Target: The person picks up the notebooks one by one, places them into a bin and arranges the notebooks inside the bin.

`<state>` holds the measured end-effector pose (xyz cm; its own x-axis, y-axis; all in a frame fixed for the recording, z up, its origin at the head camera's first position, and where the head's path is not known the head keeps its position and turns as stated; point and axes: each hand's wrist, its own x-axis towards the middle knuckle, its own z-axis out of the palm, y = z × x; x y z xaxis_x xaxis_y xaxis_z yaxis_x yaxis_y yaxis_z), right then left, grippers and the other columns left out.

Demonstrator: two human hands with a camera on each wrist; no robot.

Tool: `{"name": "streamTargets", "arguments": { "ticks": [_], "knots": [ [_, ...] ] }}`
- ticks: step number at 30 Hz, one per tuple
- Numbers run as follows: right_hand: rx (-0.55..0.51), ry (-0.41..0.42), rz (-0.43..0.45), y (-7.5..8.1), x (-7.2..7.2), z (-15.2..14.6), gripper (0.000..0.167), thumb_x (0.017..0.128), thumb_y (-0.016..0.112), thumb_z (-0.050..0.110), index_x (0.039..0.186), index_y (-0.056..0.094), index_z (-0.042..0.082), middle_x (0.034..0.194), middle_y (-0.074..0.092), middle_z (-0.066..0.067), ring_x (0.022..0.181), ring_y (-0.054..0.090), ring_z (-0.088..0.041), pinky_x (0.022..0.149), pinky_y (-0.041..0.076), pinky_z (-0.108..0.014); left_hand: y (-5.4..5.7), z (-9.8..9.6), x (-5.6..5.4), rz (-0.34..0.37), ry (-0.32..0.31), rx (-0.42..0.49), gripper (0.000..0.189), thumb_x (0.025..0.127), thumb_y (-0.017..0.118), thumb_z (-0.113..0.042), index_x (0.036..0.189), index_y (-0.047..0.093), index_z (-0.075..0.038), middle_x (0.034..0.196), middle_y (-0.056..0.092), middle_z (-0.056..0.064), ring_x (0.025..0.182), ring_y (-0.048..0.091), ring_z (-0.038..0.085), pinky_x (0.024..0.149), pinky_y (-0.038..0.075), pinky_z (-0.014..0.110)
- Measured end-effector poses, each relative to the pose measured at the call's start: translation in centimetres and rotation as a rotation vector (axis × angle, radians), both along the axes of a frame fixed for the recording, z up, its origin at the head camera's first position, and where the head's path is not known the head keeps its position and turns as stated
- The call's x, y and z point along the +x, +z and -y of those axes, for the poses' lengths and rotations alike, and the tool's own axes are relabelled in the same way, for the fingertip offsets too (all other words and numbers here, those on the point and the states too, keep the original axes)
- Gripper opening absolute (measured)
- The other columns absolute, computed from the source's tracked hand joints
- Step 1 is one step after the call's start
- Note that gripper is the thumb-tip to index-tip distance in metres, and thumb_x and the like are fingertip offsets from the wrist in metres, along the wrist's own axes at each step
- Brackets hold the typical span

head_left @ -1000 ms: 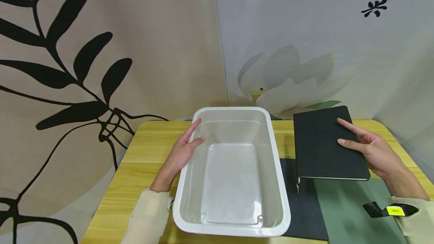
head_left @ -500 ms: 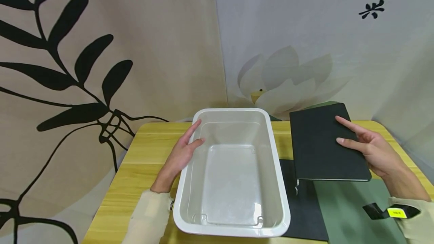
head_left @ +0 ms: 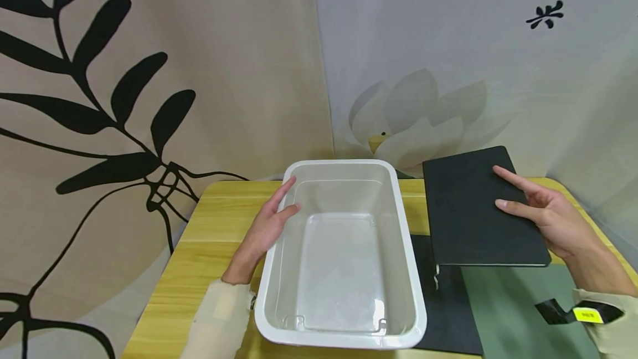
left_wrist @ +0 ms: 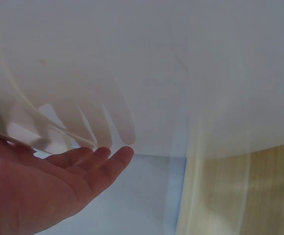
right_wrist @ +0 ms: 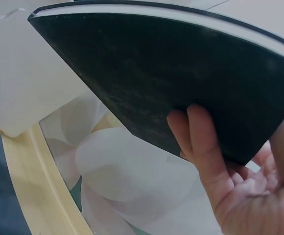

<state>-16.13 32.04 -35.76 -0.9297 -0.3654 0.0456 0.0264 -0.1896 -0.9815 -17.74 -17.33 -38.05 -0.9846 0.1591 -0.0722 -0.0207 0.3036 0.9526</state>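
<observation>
Counting what lies before us, we see one white plastic bin (head_left: 344,254), one black notebook (head_left: 478,209) raised above the wooden table (head_left: 219,220), and two flat mats, one black (head_left: 448,303) and one green (head_left: 513,309). Our left hand (head_left: 264,229) rests with straight fingers against the bin's left wall. Our right hand (head_left: 548,218) grips the notebook's right edge, fingers underneath, thumb on top. The bin holds nothing.
</observation>
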Motion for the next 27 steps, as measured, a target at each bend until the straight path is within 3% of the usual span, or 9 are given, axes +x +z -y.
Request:
{"name": "streamTargets", "arguments": {
  "ticks": [3,6,11,17,27],
  "knots": [
    [-0.02,0.018,-0.012,0.2,0.0,0.1,0.068,0.1,0.04,-0.012,0.159,0.022,0.017,0.138,0.059,0.008,0.096,0.072,-0.028,0.07,0.058,-0.041,0.0,0.0,0.0,0.003,0.002,0.009,0.06,0.101,0.052,-0.03,0.156,0.028,-0.036,0.164,0.013,-0.012,0.143,0.03,0.025,0.106,0.042,0.052],
    [-0.026,0.03,-0.03,0.4,0.0,0.2,0.068,0.099,0.04,-0.013,0.159,0.021,0.015,0.14,0.057,0.008,0.098,0.071,-0.029,0.071,0.058,-0.041,0.0,0.0,0.0,-0.014,0.002,-0.004,0.06,0.101,0.052,-0.03,0.156,0.029,-0.034,0.164,0.014,-0.011,0.148,0.021,0.022,0.113,0.032,0.052],
    [-0.011,0.028,-0.044,0.8,0.1,0.3,0.068,0.1,0.04,-0.013,0.159,0.021,0.015,0.141,0.054,0.011,0.097,0.072,-0.028,0.07,0.058,-0.041,-0.1,0.0,0.0,-0.025,0.0,-0.006,0.06,0.101,0.052,-0.029,0.156,0.029,-0.033,0.165,0.015,-0.01,0.149,0.018,0.023,0.115,0.027,0.054],
    [-0.031,0.049,-0.021,1.4,0.3,0.3,0.068,0.1,0.037,-0.013,0.159,0.02,0.017,0.139,0.058,0.005,0.092,0.072,-0.03,0.068,0.058,-0.041,-0.2,0.0,-0.1,-0.012,-0.007,0.018,0.06,0.101,0.052,-0.027,0.156,0.028,-0.032,0.165,0.013,-0.009,0.146,0.025,0.026,0.108,0.039,0.052],
    [-0.013,0.018,0.008,2.4,0.7,0.7,0.068,0.101,0.039,-0.011,0.158,0.025,0.022,0.127,0.067,-0.003,0.082,0.073,-0.03,0.063,0.057,-0.042,-0.1,0.0,0.0,0.009,0.017,0.01,0.06,0.101,0.053,-0.03,0.155,0.029,-0.036,0.164,0.015,-0.01,0.138,0.038,0.026,0.1,0.047,0.046]
  ]
}}
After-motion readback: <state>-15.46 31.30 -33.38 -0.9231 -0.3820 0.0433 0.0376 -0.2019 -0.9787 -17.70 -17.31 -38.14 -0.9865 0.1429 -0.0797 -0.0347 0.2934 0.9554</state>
